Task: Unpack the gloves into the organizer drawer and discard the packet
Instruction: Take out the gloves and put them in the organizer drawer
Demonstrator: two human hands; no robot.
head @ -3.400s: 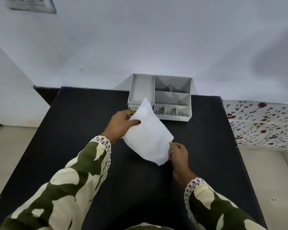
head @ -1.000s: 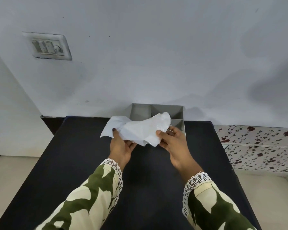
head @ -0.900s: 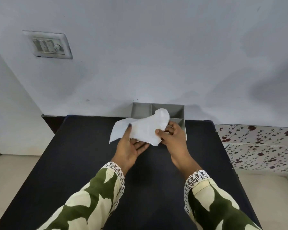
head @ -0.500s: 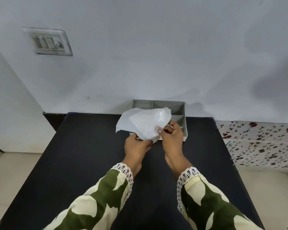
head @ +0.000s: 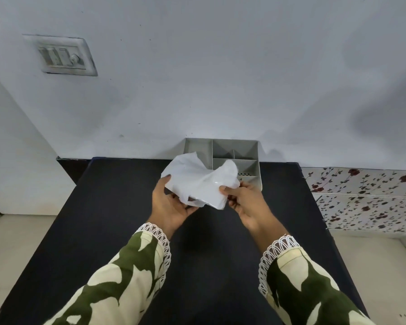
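A crumpled white plastic packet [head: 198, 181] is held up above the black table [head: 117, 231], in front of the grey organizer [head: 246, 151]. My left hand [head: 169, 205] cups its left edge from below, thumb on top. My right hand [head: 246, 200] pinches its right lower corner. The packet hides the organizer's front and any drawer there. I cannot tell whether gloves are inside the packet; none show loose.
The organizer stands at the table's far edge against a pale wall, with several open top compartments. A switch plate [head: 61, 56] is on the wall at upper left. Floral tiles [head: 366, 198] lie to the right of the table.
The packet has gone from flat to crumpled between both hands. Over the last half second my hands drew slightly apart and the left hand turned palm up under it.
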